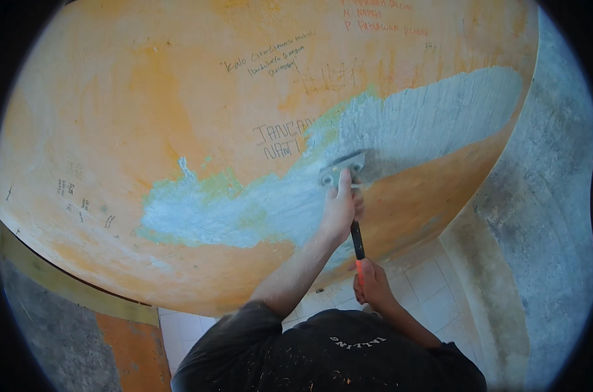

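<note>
A long-handled paint scraper [357, 240] slants up from my body, its wide grey metal head lying against an orange painted wall [198, 124]. My left hand [341, 209] is wrapped round the handle just below the head, with the thumb stretched up onto the metal. Lower down, my right hand [375, 284] grips the orange end of the black handle. The scraper's edge rests on a bared pale blue-white patch [251, 212], which runs across the wall and has ragged green and orange paint margins. Orange paint still covers the wall above and below it.
Handwritten scribbles mark the orange paint. White floor tiles [430, 281] show below the wall, behind my body. A grey-blue rough wall [551, 189] stands at the right, and a dark grey surface with an orange strip [130, 346] lies at the lower left.
</note>
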The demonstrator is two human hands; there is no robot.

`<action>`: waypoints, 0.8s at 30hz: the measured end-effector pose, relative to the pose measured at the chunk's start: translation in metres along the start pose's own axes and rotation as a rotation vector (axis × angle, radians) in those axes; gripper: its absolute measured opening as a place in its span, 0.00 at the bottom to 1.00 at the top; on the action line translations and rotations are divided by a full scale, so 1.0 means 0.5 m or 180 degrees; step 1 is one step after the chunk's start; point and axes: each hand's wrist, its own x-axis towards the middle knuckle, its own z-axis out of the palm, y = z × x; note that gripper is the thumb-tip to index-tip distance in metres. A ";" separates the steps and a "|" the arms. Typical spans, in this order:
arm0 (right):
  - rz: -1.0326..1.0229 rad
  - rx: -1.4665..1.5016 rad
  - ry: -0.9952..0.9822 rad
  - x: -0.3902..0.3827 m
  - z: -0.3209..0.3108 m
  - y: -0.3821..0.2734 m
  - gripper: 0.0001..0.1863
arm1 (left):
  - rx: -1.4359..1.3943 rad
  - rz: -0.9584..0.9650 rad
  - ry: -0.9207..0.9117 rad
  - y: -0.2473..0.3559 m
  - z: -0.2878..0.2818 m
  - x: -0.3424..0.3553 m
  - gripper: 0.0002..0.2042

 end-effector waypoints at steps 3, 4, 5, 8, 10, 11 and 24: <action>0.0061 0.0278 0.0038 -0.001 0.009 -0.017 0.24 | -0.0187 0.0138 -0.0098 0.002 0.013 -0.005 0.20; 0.0122 0.0198 0.0010 0.000 -0.008 -0.020 0.24 | -0.0305 0.0186 -0.0129 -0.004 0.005 -0.005 0.20; 0.0192 0.0109 0.0005 -0.014 -0.023 -0.018 0.24 | -0.0314 0.0163 -0.0109 -0.028 -0.005 -0.013 0.20; 0.0172 0.0004 0.0037 -0.016 -0.026 -0.006 0.24 | -0.0337 0.0079 0.0118 -0.042 -0.004 -0.003 0.19; 0.0074 -0.0009 0.0057 0.000 -0.005 -0.024 0.24 | -0.0326 0.0093 -0.0122 0.008 0.017 0.001 0.19; 0.0043 -0.0055 0.0137 -0.004 0.004 -0.045 0.24 | -0.0335 0.0097 -0.0113 0.008 0.018 0.000 0.19; -0.0182 -0.0014 0.0157 -0.004 -0.002 -0.086 0.21 | -0.0311 0.0455 -0.0344 0.036 0.047 0.010 0.16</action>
